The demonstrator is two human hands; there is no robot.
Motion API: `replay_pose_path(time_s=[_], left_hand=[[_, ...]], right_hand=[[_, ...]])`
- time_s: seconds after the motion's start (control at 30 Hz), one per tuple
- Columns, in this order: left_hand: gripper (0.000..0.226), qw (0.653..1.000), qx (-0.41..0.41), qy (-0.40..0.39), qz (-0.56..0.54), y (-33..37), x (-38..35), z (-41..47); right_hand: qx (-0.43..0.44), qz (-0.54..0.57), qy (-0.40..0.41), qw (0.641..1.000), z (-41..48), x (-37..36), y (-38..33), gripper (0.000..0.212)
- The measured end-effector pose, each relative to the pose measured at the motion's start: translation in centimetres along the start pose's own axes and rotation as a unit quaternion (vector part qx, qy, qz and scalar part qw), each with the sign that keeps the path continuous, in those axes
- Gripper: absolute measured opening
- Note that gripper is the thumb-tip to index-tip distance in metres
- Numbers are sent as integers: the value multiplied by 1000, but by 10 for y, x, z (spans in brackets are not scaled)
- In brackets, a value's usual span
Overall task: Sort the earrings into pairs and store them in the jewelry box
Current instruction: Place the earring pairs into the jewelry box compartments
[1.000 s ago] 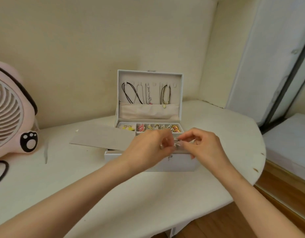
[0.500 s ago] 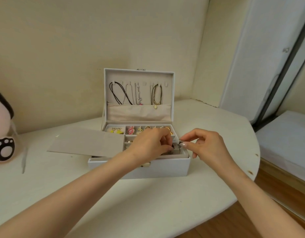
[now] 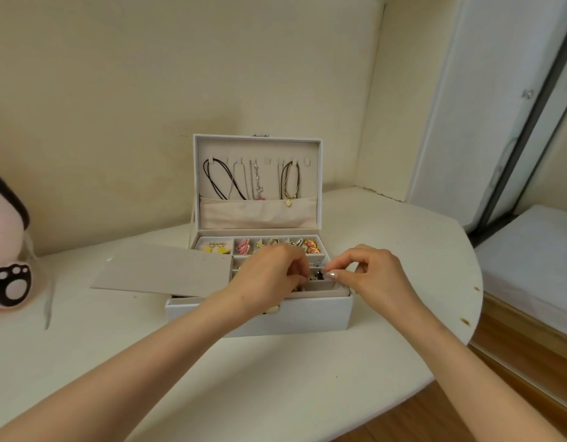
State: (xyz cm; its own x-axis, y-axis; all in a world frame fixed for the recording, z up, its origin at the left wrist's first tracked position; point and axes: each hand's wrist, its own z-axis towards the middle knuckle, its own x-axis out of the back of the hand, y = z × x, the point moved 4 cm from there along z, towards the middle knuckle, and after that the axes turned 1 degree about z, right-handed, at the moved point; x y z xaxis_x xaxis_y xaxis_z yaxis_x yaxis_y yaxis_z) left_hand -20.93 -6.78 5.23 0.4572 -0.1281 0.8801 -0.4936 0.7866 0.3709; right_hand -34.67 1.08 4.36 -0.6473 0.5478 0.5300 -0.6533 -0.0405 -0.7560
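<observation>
A white jewelry box [image 3: 311, 317] stands open on the table, its lid upright with necklaces [image 3: 253, 181] hanging inside. Its top tray holds several earrings: yellow ones [image 3: 216, 247], pink ones [image 3: 243, 245] and gold-red ones [image 3: 311, 245]. My left hand [image 3: 269, 275] hovers over the tray's middle compartments with curled fingers; what they hold is hidden. My right hand [image 3: 368, 275] pinches a small dark earring [image 3: 320, 275] between thumb and forefinger just above a front right compartment.
A grey flat insert [image 3: 167, 269] lies across the box's left side and the table. A pink fan [image 3: 5, 250] stands at the far left. The round table edge [image 3: 473, 301] drops to a wooden floor on the right, beside a white mattress [image 3: 537, 250].
My hands came apart over the box. The right hand now holds the small dark earring lower, over the tray. The view shifted left to right, moving the fan out of frame.
</observation>
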Motion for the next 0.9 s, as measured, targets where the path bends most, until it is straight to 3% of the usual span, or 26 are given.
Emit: replay_pose_path(time_s=[0.2, 0.4, 0.5, 0.57, 0.63, 0.73, 0.9], left_hand=[[5, 999, -12, 43, 22, -7, 12, -16], [5, 997, -3, 73, 30, -19, 26, -42], [7, 996, 7, 82, 37, -23, 32, -52], [9, 996, 15, 84, 38, -25, 35, -56], [7, 995, 23, 85, 37, -25, 37, -60], [5, 993, 32, 103, 55, -22, 42, -71], [17, 960, 45, 154, 230, -24, 43, -99]], right_hand=[[83, -109, -81, 987, -11, -8, -9, 47], [76, -278, -77, 954, -11, -6, -14, 46], [72, -273, -55, 958, -11, -1, -18, 47], [82, -266, -81, 957, -14, -4, -22, 51], [77, -303, -105, 944, -16, -7, -23, 51], [73, -344, -75, 933, -14, -4, -25, 47], [71, -265, -20, 961, -14, -1, -23, 44]])
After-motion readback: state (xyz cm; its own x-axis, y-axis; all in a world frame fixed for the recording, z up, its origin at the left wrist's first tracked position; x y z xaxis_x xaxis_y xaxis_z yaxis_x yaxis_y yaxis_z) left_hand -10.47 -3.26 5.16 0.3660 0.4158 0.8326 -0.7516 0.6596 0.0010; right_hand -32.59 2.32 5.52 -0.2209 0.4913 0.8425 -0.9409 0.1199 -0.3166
